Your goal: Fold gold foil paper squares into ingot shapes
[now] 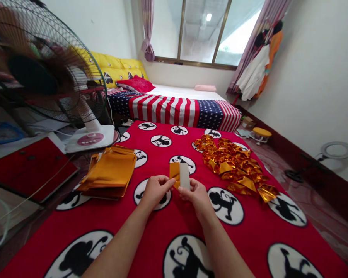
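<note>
Above the red cloth (197, 216) with monkey prints, a small folded sheet (184, 174), gold on its left part and pale grey on its right, is held upright between both hands. My left hand (158, 189) pinches its lower left edge with thumb and finger. On the lower right, my right hand (195, 192) grips the pale part, thumb in front. To the left lies a stack of flat gold foil sheets (111, 170). Several folded shiny gold foil pieces (232, 164) lie in rows on the right.
A large fan (89, 135) stands at the left, beside a red board (31, 170). Behind is a bed with a striped and starred cover (168, 110). A yellow stool (261, 132) and a ring light (338, 150) are at the right.
</note>
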The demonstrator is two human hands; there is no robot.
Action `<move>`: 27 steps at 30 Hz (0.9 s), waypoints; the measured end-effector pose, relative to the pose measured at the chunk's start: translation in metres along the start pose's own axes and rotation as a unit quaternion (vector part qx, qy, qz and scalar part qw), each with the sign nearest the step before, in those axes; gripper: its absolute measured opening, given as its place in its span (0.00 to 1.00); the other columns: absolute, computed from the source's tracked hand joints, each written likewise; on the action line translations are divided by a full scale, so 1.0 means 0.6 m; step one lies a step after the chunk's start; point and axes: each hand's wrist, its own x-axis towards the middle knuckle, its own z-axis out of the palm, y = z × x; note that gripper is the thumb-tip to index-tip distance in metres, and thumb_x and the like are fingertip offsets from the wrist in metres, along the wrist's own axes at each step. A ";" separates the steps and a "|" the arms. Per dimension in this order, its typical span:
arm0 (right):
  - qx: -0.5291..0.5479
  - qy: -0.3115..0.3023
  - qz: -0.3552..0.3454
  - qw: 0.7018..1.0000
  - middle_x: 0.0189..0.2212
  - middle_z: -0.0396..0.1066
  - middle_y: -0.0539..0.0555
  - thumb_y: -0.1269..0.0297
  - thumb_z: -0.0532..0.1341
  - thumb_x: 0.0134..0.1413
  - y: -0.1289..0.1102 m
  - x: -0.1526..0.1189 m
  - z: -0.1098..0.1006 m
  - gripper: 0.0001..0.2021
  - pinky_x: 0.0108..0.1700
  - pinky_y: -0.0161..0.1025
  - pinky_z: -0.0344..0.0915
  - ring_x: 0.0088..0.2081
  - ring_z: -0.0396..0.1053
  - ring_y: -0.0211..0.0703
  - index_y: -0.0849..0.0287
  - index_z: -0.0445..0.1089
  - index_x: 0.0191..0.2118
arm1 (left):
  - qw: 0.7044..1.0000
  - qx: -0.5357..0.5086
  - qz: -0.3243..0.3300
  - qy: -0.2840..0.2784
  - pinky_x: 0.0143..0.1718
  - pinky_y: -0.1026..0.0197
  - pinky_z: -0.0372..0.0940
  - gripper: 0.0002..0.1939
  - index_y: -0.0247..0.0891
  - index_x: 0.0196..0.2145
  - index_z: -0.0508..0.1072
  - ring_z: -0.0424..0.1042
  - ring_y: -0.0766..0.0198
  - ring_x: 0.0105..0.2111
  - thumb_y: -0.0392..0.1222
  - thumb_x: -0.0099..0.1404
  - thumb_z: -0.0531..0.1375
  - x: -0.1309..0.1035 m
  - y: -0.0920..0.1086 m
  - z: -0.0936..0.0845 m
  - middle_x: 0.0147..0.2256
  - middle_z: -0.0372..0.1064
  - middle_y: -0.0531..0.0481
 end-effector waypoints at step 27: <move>-0.032 0.003 0.005 0.999 0.20 0.71 0.51 0.57 0.72 0.33 -0.001 -0.008 0.012 0.16 0.23 0.32 0.59 0.20 0.64 0.36 0.65 0.75 0.26 | 0.999 -0.031 0.019 -0.035 0.21 0.66 0.52 0.22 0.36 0.19 0.67 0.60 0.70 0.18 0.58 0.56 0.62 -0.015 0.009 0.005 0.16 0.61 0.56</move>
